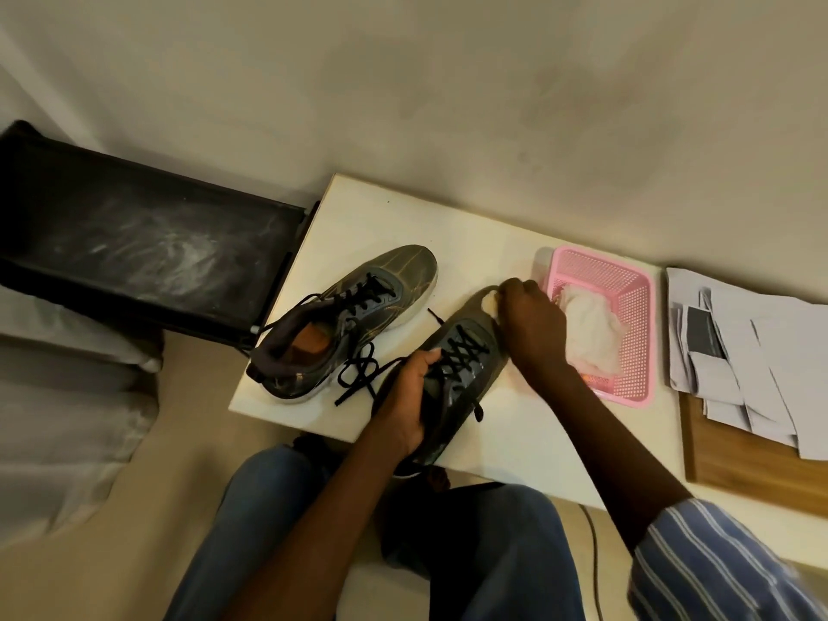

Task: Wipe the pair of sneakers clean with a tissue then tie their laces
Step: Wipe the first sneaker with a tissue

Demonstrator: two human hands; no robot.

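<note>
Looks like a room in a home, not a workshop. Low white table (515, 262) pushed against a plain beige wall (403, 82), black treadmill deck (148, 244) beside it, loose papers (752, 351) on a wooden board (752, 472), beige floor.

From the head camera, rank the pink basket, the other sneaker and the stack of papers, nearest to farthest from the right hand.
1. Pink basket, just right of the right hand.
2. Other sneaker, to its left.
3. Stack of papers, far right.
</note>
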